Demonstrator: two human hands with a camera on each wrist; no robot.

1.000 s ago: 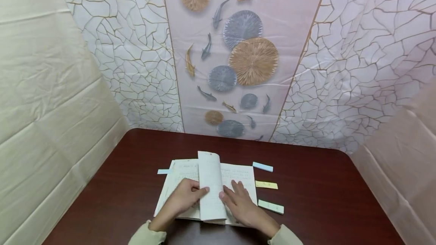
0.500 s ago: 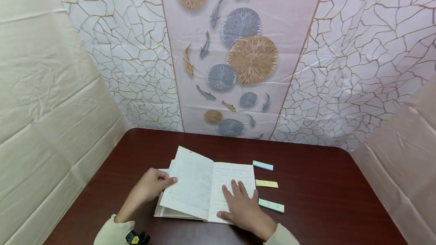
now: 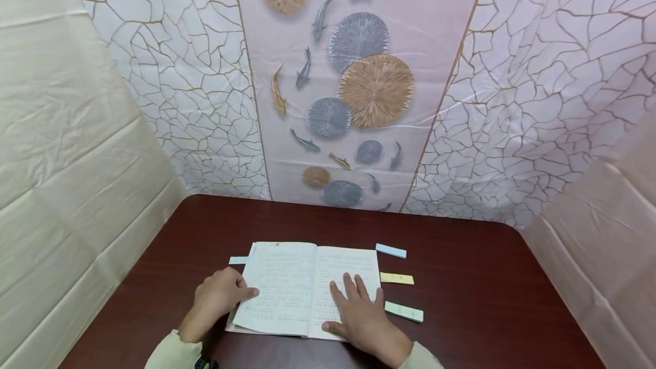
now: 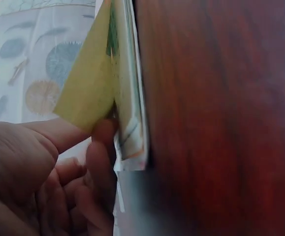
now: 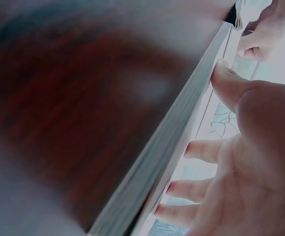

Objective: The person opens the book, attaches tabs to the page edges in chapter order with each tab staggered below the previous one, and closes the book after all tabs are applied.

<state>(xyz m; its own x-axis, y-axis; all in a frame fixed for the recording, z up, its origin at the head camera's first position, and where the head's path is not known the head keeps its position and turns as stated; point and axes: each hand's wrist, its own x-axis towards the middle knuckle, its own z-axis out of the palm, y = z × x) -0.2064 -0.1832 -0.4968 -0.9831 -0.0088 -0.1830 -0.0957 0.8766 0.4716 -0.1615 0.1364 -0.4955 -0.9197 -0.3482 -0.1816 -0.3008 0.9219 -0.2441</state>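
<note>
An open book (image 3: 284,286) with printed text lies on the dark red table. My left hand (image 3: 219,294) is at its left edge, thumb on top of the left page (image 3: 277,278) and fingers curled below. In the left wrist view, the thumb and index finger of that hand (image 4: 29,167) pinch the lifted corner of a page (image 4: 85,78). My right hand (image 3: 361,318) rests with fingers spread on the right page (image 3: 345,261). The right wrist view shows its straight fingers over the book's thick page edges (image 5: 167,132).
Blue (image 3: 391,250), yellow (image 3: 397,278) and green (image 3: 404,311) sticky tabs stand out along the book's right side. One pale blue tab (image 3: 238,260) shows at its left. A patterned cloth (image 3: 333,73) hangs behind the table (image 3: 461,278).
My left hand has carried the page from the middle over to the left, where it now lies nearly flat. My right hand has spread out on the right page.
</note>
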